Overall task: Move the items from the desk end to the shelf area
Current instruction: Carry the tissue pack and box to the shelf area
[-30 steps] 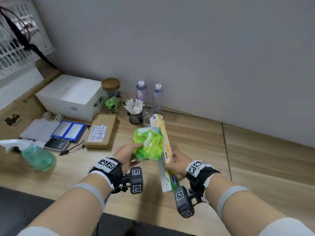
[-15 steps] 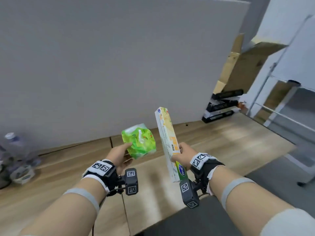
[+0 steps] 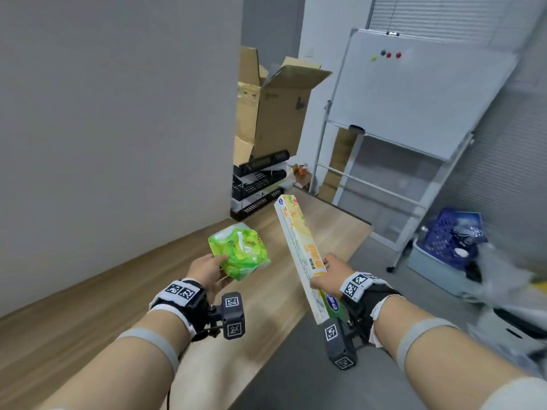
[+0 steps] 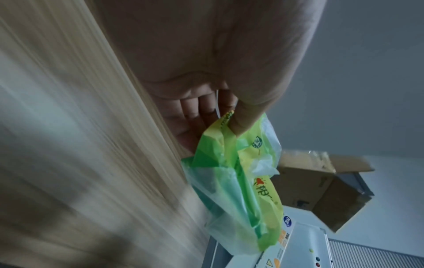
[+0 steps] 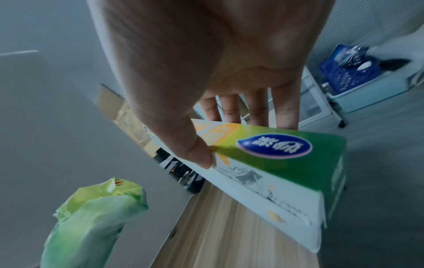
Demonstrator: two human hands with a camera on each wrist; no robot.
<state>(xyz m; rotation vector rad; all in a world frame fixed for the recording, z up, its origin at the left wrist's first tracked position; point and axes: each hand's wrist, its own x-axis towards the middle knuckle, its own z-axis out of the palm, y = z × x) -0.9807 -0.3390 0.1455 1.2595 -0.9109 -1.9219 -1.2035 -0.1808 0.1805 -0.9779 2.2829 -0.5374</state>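
Note:
My left hand [image 3: 208,269] grips a soft green tissue pack [image 3: 240,253] by its near end, thumb on top and fingers underneath; the pack [image 4: 238,190] hangs from that pinch in the left wrist view. My right hand [image 3: 327,276] holds a long white, yellow and green box [image 3: 299,247] near its lower end, tilted with its far end up. In the right wrist view the thumb lies on the box [image 5: 263,163] and the fingers wrap behind it. Both items are above the wooden desk [image 3: 103,306]. A black tiered shelf rack [image 3: 257,182] stands at the desk's far end.
Open cardboard boxes [image 3: 275,105] rise behind the rack. A whiteboard on a wheeled stand [image 3: 414,96] leans at the right. A blue crate in a pale bin [image 3: 447,247] sits on the grey floor. A grey wall [image 3: 118,113] runs along the desk's left side.
The view has swung right, away from the cluttered desk end, and now faces the rack, boxes and whiteboard. Both hands still carry the tissue pack and the box, now held further apart.

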